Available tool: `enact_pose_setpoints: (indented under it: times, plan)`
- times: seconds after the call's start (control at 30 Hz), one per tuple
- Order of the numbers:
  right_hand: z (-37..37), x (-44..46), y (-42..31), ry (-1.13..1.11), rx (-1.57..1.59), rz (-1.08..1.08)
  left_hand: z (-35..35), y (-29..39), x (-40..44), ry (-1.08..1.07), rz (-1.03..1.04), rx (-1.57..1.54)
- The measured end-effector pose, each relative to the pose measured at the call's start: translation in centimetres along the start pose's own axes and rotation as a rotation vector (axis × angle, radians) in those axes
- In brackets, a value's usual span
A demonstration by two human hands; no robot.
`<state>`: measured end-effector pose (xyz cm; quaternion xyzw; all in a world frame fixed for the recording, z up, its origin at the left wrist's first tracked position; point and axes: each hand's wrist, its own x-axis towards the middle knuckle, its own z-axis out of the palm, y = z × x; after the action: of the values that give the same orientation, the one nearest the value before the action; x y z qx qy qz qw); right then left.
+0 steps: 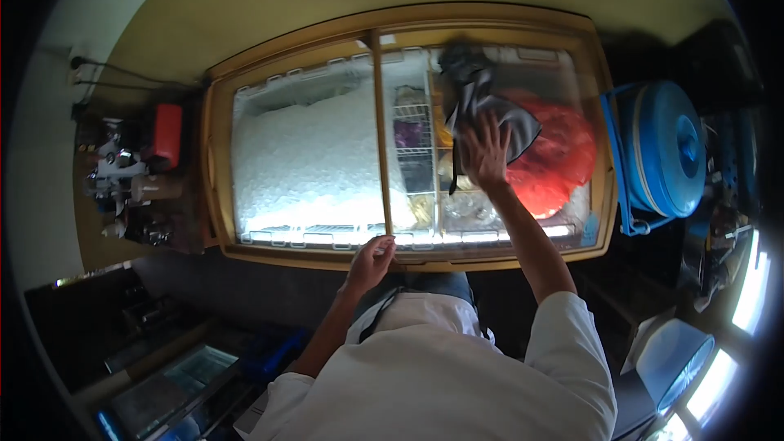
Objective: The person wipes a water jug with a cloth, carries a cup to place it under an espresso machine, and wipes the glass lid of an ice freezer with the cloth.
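In front of me is a chest freezer (490, 16) with a sliding glass lid (563, 106) on the right. On this glass lies a bunched grey cloth (514, 118) with dark edging. My right hand (487, 151) presses flat on the cloth, fingers spread. My left hand (374, 260) is closed at the freezer's front edge, its fingertips on the lower end of the lid frame (380, 139). Beneath the glass, a red plastic bag (559, 155) and wire baskets (412, 114) with wrapped goods show. White ice (314, 155) fills the left half.
A blue lidded drum (665, 147) stands against the freezer's right side. To the left, a red box (167, 136) sits among bottles and jars on a shelf. Cables (122, 69) hang from the left wall. A pale bucket (674, 359) is at lower right.
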<state>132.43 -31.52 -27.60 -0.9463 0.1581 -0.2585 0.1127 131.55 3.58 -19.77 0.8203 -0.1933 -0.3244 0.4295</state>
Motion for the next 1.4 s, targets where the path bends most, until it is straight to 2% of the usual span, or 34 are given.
enact_pose_setpoints:
  times: [0.07,0.1,0.17,0.23,0.33,0.43,0.47,0.53,0.6,0.67,0.7,0.83,0.9,0.93,1.0,1.07,1.13,1.27,1.37,1.4]
  plan:
    - [-0.9,0.4,-2.5,-0.224,0.082,-0.288,-0.1,0.0,-0.8,0.048,0.024,0.002]
    - [0.1,0.8,-1.1,-0.090,0.092,-0.285,-0.1,-0.1,-1.1,0.058,0.042,-0.009]
    - [0.3,4.1,1.8,-0.013,-0.035,-0.090,-0.7,0.8,-1.6,0.059,0.056,0.005]
    - [-0.3,8.3,3.2,0.031,-0.181,0.230,-0.7,0.0,-2.1,0.089,0.034,0.005]
    - [2.6,9.7,3.5,0.084,-0.178,0.296,-0.8,-0.4,-2.8,0.109,-0.002,-0.009]
    - [3.6,7.9,-0.7,0.010,-0.054,0.141,-0.6,-0.7,-3.3,0.115,-0.004,-0.028]
    - [4.4,5.9,-2.0,0.050,0.000,-0.041,-0.6,-0.9,-3.1,0.115,0.000,-0.035]
    - [2.3,2.5,-5.7,-0.041,0.188,-0.292,-0.9,-0.7,-2.9,0.102,-0.048,-0.047]
    - [-1.0,1.8,-5.5,-0.207,0.268,-0.350,-0.9,-0.6,-3.1,0.114,-0.087,-0.051]
    - [-0.3,2.4,-0.9,-0.067,0.153,-0.220,-0.9,-0.4,-2.9,0.148,-0.087,-0.038]
    - [-1.0,3.9,1.3,-0.008,0.071,-0.047,-0.9,-0.5,-2.9,0.157,-0.042,-0.005]
    - [-2.1,7.1,10.7,0.196,-0.223,0.565,-0.4,-1.2,-2.5,0.100,-0.072,-0.011]
    - [-0.9,4.8,10.4,0.215,-0.194,0.464,0.6,-1.1,-1.3,0.042,-0.073,-0.087]
    - [-0.6,3.4,8.5,0.211,-0.111,0.335,0.5,-1.0,-1.4,0.052,-0.099,-0.144]
    - [-2.4,1.3,3.4,-0.026,0.077,0.045,0.7,0.0,-0.5,0.007,-0.083,-0.085]
    - [-4.7,0.7,2.3,-0.205,0.234,-0.208,0.7,0.1,0.5,-0.029,-0.071,-0.046]
    - [-4.0,2.2,6.7,-0.090,0.175,-0.091,0.6,1.5,1.3,-0.029,-0.025,-0.009]
    - [-4.3,8.8,16.2,0.263,-0.233,0.548,0.1,1.4,2.3,-0.048,-0.033,0.016]
    - [-2.6,10.3,16.0,0.177,-0.251,0.548,0.4,2.4,2.8,-0.043,-0.025,0.041]
    - [-1.8,9.8,14.7,0.165,-0.151,0.457,0.5,2.5,2.9,-0.060,-0.016,0.042]
